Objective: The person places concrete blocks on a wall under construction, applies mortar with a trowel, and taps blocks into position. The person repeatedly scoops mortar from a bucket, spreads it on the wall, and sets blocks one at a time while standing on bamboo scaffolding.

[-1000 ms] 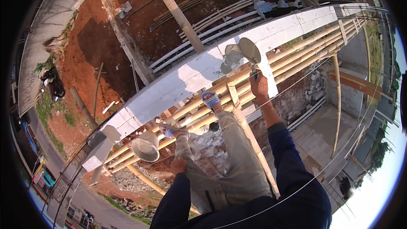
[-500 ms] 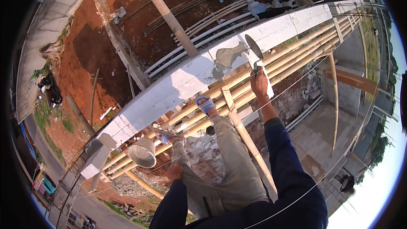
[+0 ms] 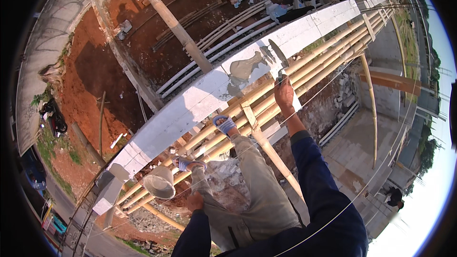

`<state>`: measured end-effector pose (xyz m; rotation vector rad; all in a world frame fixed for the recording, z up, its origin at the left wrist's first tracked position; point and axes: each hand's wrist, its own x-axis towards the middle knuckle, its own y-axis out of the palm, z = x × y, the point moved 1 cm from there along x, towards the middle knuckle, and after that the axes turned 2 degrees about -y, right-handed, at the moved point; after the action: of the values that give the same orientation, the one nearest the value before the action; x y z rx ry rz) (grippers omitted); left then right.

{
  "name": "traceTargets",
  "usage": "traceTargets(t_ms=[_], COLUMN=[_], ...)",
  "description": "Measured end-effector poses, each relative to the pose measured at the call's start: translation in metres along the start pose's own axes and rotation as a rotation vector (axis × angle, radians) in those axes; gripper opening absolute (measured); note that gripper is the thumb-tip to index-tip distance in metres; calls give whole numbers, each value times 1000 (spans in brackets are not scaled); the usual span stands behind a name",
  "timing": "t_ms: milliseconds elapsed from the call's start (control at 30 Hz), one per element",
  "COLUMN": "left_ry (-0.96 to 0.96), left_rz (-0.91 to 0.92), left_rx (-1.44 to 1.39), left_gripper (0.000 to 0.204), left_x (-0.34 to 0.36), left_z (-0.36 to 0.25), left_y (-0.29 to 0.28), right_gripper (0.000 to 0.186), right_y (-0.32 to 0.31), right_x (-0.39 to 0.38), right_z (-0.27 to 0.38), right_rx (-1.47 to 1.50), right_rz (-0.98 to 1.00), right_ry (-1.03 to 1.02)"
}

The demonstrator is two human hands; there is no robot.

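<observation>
My right hand (image 3: 284, 94) is closed round the handle of a trowel (image 3: 278, 53). The blade, seen nearly edge-on, is over the near edge of a white block wall top (image 3: 190, 96). Grey mortar (image 3: 246, 69) lies smeared on the blocks left of the blade, with a thinner streak right beside it. Low against my left trouser leg, near the knee, is my left hand (image 3: 195, 202); it looks rounded and closed, and whatever may be in it is hidden. A mortar-stained bucket (image 3: 159, 182) stands left of my feet on the bamboo.
My sandalled feet stand on several long bamboo poles (image 3: 304, 78) along the wall. A slanting bamboo post (image 3: 271, 150) rises between my leg and right arm. A thin string (image 3: 328, 93) crosses the view. Red soil (image 3: 81, 109) lies below beyond the wall, rubble on the near side.
The trowel blade has turned more edge-on and shifted slightly toward me relative to the wall. A mortar streak shows beside it. The whole view has shifted a little; my left hand stays by the knee.
</observation>
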<state>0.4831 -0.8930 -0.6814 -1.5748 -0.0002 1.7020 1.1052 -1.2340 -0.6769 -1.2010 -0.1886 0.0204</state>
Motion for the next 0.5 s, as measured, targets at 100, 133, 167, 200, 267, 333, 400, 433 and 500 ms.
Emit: traceTargets(t_ms=[100, 133, 167, 200, 267, 333, 400, 433, 500], left_ry=[-65, -45, -25, -22, -15, 16, 50, 35, -105], left_rz=[30, 24, 18, 9, -4, -6, 3, -4, -35], left_rx=[-60, -57, -56, -67, -72, -44, -30, -56, -101], left_gripper=[64, 64, 64, 63, 63, 62, 62, 61, 61], left_x=[-24, -19, -12, -9, -9, -8, -8, -13, -33], left_z=[-12, -6, -3, 2, 14, 17, 2, -12, -14], left_y=[-19, -13, -7, -1, 7, 8, -3, -13, -30], right_gripper=[30, 30, 28, 26, 22, 25, 21, 23, 31], right_y=[-2, -2, -5, -7, -11, -14, 7, 14, 19], right_x=[-4, 0, 4, 5, 6, -3, -32, -45, -51], right_z=[5, 8, 8, 15, 32, 36, -20, -40, 45], right_rx=[8, 15, 4, 35, 99, 167, 564, 640, 812], right_rz=[91, 90, 148, 150, 158, 53, 99, 111, 290], right_ry=[94, 120, 195, 211, 244, 108, 249, 268, 577])
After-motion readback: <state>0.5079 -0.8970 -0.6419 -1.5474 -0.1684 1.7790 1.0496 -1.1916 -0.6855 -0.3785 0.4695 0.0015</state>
